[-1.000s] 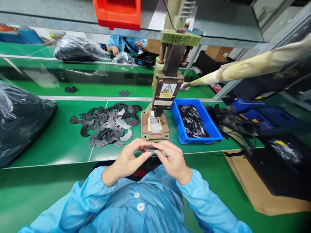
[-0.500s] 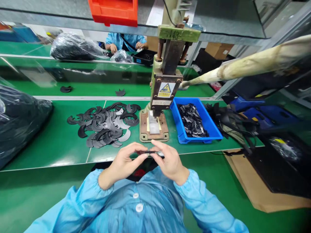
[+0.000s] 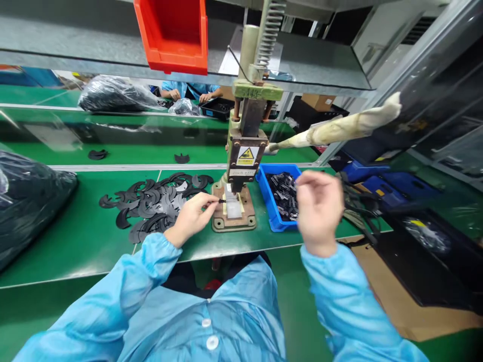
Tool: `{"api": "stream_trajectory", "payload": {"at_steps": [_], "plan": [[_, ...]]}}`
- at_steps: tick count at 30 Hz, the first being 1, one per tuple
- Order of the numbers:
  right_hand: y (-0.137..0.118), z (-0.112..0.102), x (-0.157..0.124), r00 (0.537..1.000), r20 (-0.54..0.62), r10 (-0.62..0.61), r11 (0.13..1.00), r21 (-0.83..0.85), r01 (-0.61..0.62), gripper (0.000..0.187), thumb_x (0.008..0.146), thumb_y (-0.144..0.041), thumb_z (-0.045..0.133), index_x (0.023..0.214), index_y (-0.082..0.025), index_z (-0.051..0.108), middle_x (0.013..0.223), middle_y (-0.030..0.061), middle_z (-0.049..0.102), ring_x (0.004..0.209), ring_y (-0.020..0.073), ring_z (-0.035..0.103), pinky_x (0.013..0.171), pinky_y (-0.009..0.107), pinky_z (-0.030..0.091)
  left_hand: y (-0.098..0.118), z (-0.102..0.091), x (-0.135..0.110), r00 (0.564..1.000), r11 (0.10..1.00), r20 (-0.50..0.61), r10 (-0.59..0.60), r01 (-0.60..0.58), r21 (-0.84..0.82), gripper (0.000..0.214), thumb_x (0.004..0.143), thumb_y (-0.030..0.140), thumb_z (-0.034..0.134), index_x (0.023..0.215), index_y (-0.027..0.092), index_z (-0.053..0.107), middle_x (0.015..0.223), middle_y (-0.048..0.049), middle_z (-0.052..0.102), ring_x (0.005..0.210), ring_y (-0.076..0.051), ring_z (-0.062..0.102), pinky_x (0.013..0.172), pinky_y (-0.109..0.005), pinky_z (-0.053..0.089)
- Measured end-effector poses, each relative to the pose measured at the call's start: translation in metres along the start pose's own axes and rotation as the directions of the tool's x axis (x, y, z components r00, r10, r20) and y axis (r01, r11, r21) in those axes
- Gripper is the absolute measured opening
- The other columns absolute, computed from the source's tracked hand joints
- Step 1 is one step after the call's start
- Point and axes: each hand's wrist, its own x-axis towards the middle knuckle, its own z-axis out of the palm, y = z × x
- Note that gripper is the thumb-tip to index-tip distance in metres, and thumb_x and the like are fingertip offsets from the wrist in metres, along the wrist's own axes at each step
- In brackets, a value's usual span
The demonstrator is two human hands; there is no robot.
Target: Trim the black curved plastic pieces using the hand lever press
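My left hand (image 3: 196, 213) pinches a small black part (image 3: 221, 201), its end at the left edge of the pale fixture block (image 3: 233, 207) on the press base. Above the block stands the ram of the hand press (image 3: 245, 156), which bears a yellow warning label. My right hand (image 3: 320, 208) is raised in front of the blue bin (image 3: 277, 225), below the press's wrapped lever (image 3: 339, 125) and apart from it. Motion smears its fingers. Several black parts (image 3: 283, 193) lie in the bin. Left of the press spreads a pile of black crescent-shaped pieces (image 3: 151, 206).
A big dark plastic bag (image 3: 30, 206) stands at the left. A red bin (image 3: 173, 45) sits on the shelf overhead. Two loose black pieces, including one dark crescent (image 3: 181, 158), lie behind the rail. Across the bench a co-worker's hands (image 3: 206, 96) are near a black tray (image 3: 218, 108).
My hands have parted. The left has moved forward to the press fixture with the small black part; the right has let go and risen to the right, in front of the blue bin.
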Motion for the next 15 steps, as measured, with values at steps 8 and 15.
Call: {"api": "stream_trajectory", "payload": {"at_steps": [8,15], "plan": [[-0.056,0.003,0.105,0.984,-0.035,-0.175,0.863,0.476,0.170,0.064,0.095,-0.081,0.052,0.108,-0.020,0.071,0.094,0.0036,0.066,0.095,0.0197,0.072,0.090,0.041,0.062,-0.026,0.039,0.031,0.972,0.949,0.235,0.018,-0.090,0.301,0.026,0.105,0.026,0.056,0.118,0.026,0.078,0.123,-0.0064,0.078,0.112,-0.023,0.074,0.093,-0.033,0.059],[-0.039,0.005,0.081,0.972,0.007,-0.233,0.857,0.474,0.202,0.039,0.092,-0.057,0.076,0.087,-0.019,0.071,0.079,0.0037,0.064,0.078,0.0194,0.067,0.081,0.042,0.061,-0.019,0.033,0.039,0.933,0.904,0.343,0.107,-0.236,0.357,0.031,0.103,0.021,0.056,0.123,0.026,0.078,0.126,-0.0075,0.076,0.112,-0.025,0.073,0.095,-0.036,0.060]]}}
